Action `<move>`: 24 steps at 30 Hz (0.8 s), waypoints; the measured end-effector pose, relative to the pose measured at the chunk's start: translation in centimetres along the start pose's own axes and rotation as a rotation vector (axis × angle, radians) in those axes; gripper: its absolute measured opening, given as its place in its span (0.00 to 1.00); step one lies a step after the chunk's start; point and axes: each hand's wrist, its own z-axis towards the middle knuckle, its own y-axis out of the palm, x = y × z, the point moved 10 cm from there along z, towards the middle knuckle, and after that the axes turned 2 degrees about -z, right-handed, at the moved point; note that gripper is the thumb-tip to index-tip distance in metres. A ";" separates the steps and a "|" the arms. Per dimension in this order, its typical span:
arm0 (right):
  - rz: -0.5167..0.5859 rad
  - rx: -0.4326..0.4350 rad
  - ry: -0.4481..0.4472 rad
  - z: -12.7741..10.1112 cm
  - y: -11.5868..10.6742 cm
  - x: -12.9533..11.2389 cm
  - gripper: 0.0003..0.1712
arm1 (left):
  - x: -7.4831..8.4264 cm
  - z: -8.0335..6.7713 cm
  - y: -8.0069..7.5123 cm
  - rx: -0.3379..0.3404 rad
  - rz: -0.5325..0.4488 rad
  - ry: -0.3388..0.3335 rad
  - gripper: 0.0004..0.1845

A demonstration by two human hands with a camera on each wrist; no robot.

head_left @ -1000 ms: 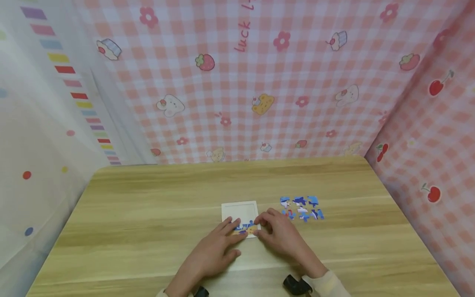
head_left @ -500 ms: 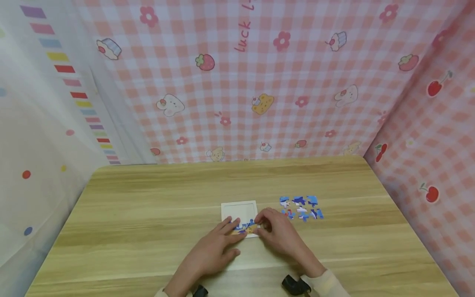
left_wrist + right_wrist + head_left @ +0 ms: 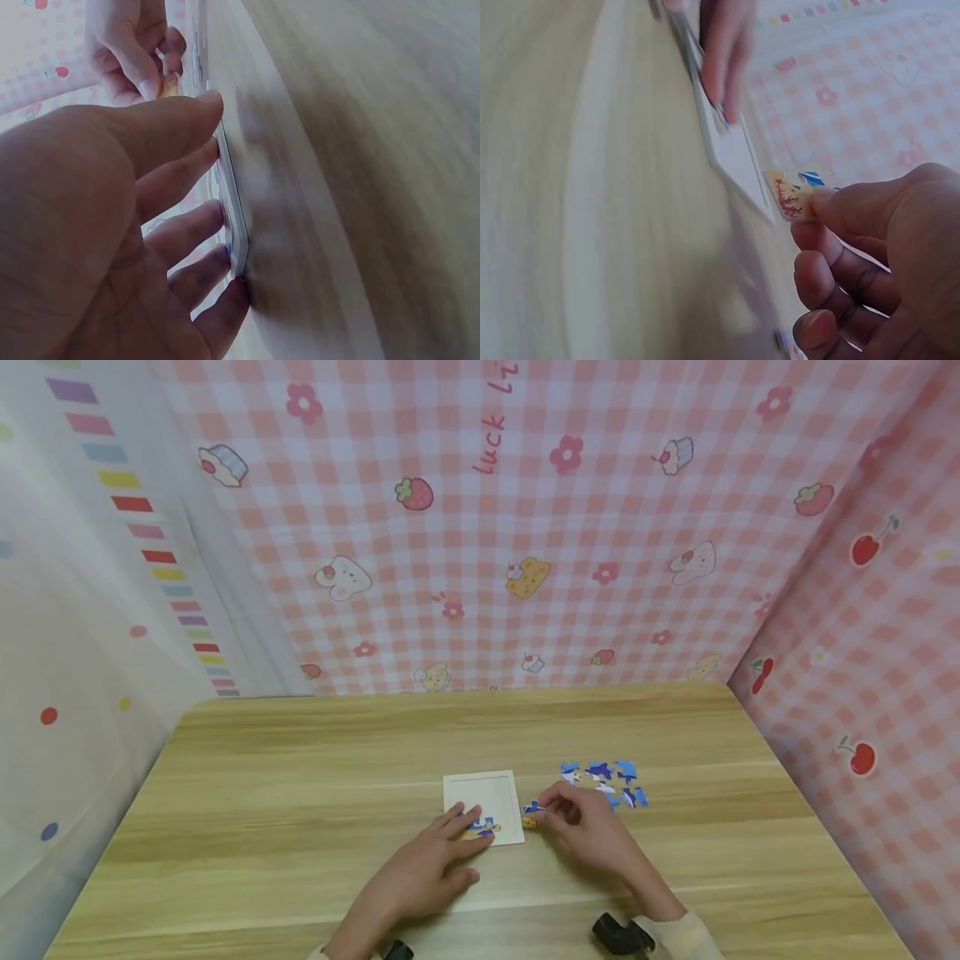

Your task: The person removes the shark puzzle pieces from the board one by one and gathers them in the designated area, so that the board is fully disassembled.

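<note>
A white square puzzle tray (image 3: 487,785) lies on the wooden table, with joined blue and sandy pieces (image 3: 480,828) along its near left part. My left hand (image 3: 423,868) rests over that corner, its fingers spread and straight on the pieces and rim. Just right of the tray, my right hand (image 3: 588,827) pinches a puzzle piece (image 3: 793,199) between thumb and finger. That piece is sandy with red coral and some blue. In the right wrist view it is held up off the table, apart from the tray.
Several loose blue puzzle pieces (image 3: 602,771) lie in rows right of the tray, partly behind my right hand. The wooden table (image 3: 315,760) meets a pink checked curtain (image 3: 480,610) at the back, with hanging cloth at both sides.
My right hand has drawn a puzzle piece out of the tray's near right corner and moved it right. The left hand has stayed on the tray.
</note>
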 end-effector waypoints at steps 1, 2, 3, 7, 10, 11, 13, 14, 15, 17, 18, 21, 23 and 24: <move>-0.001 0.006 0.007 -0.1 -0.4 0.3 0.04 | 0.0 0.0 0.0 -0.003 0.000 0.000 0.28; 0.003 0.014 0.010 -0.2 -0.8 0.6 0.04 | 0.1 0.0 0.0 -0.005 0.000 -0.001 0.28; 0.005 0.018 0.016 -0.3 -1.2 1.0 0.04 | 0.1 0.0 0.0 -0.008 0.000 -0.002 0.28; 0.011 0.044 0.038 -0.8 -2.9 2.3 0.03 | 0.2 -0.2 0.0 -0.012 -0.006 -0.004 0.29; 0.010 0.071 0.059 -1.3 -4.3 3.4 0.03 | 0.2 -0.2 0.0 -0.013 -0.010 0.002 0.29; 0.006 0.082 0.067 -1.5 -4.8 3.8 0.03 | 0.3 -0.2 0.0 -0.014 -0.011 0.004 0.29; -0.003 0.104 0.087 -2.0 -5.7 4.6 0.03 | 0.3 -0.3 0.0 -0.015 -0.015 0.008 0.29; -0.007 0.112 0.094 -2.2 -6.1 5.0 0.04 | 0.3 -0.3 0.0 -0.015 -0.019 0.009 0.29; -0.011 0.118 0.102 -2.5 -6.5 5.4 0.04 | 0.3 -0.3 0.0 -0.016 -0.021 0.011 0.29; -0.012 0.129 0.119 -3.0 -7.3 6.2 0.05 | 0.3 -0.3 0.1 -0.016 -0.024 0.010 0.30; -0.009 0.130 0.130 -3.2 -7.6 6.6 0.05 | 0.2 -0.3 0.1 -0.016 -0.026 0.008 0.30; 0.002 0.129 0.157 -3.9 -8.5 7.7 0.07 | 0.1 -0.3 0.1 -0.016 -0.028 0.002 0.32; 0.013 0.119 0.165 -4.2 -9.0 8.3 0.07 | 0.0 -0.3 0.1 -0.015 -0.030 0.000 0.34; 0.016 0.110 0.164 -4.4 -9.3 8.6 0.07 | 0.0 -0.3 0.1 -0.015 -0.031 0.000 0.34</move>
